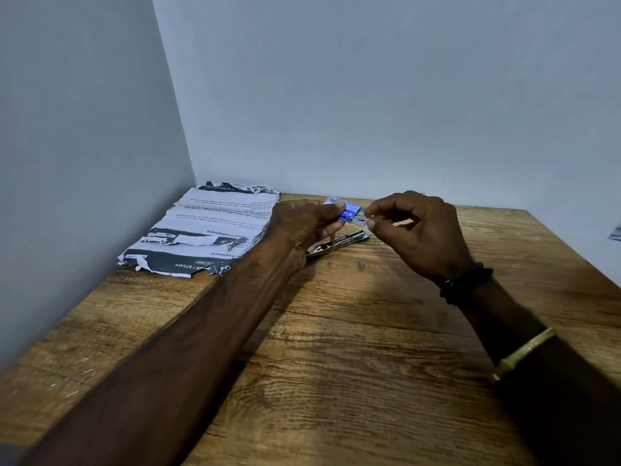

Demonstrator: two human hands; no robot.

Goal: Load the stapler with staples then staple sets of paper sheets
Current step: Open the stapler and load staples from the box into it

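The left hand (302,223) grips a little blue staple box (347,210) and the right hand (413,230) pinches its white tray (361,222), just above the stapler (339,242) on the desk (336,348). The staples inside are likely light and snap apart easily, so hold their sides softly.

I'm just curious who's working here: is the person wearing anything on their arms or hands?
Both forearms are bare, with no sleeves or gloves in view. The right wrist carries a black bracelet, with a gold-coloured bangle further up that forearm. Nothing is worn on the left hand or wrist.
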